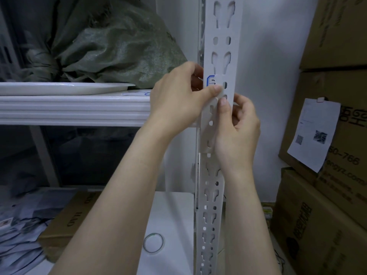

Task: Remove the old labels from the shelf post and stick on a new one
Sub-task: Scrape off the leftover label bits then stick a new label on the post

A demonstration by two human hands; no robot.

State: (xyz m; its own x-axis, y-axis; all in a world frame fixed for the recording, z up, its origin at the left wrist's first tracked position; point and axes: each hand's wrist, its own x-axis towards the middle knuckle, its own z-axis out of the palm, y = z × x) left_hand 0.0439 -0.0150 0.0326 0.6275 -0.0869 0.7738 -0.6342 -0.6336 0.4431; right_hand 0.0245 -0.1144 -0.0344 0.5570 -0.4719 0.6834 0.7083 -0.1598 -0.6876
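A white perforated shelf post point(222, 32) runs top to bottom through the middle of the head view. A white label with blue print point(211, 80) is stuck on it at shelf height. My left hand point(174, 100) pinches the label's lower edge with thumb and fingers. My right hand point(236, 126) is just below, thumb tip pressed against the post beside the left thumb. Whether the label is partly peeled is hard to tell, since the fingers hide its lower part.
A white shelf beam point(73, 110) carries a white plate point(65, 88) and a green woven sack point(119, 46). Stacked cardboard boxes point(333, 120) stand at the right, one with a paper slip point(311, 133). Below, a roll of clear tape point(153, 243) lies on a white surface point(170, 219).
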